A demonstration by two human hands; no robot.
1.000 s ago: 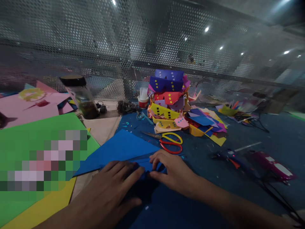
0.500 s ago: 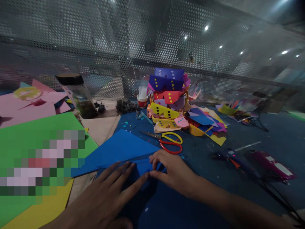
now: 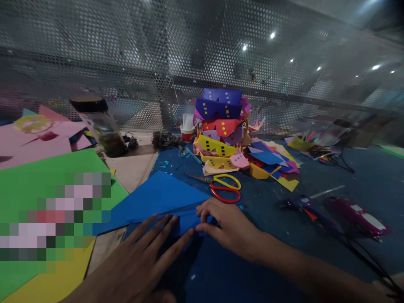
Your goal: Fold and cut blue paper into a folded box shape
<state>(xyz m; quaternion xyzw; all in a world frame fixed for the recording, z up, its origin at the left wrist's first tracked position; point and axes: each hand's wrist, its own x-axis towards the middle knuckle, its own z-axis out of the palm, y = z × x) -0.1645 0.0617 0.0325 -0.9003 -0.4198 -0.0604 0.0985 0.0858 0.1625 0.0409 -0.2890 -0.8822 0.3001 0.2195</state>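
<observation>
A blue paper sheet lies folded on the table in front of me. My left hand rests flat on its near part, fingers stretched out and spread toward the fold. My right hand is just to the right, its fingertips and thumb pinched on the folded blue edge near the middle. Red and yellow scissors lie just beyond my right hand.
A pile of coloured folded paper pieces stands behind the scissors. Green, yellow and pink sheets lie at left, with a dark-lidded jar. A glue gun with cable lies right. A perforated metal screen closes the back.
My left hand has slid back toward me and spread its fingers over the blue paper. My right hand has stayed on the fold.
</observation>
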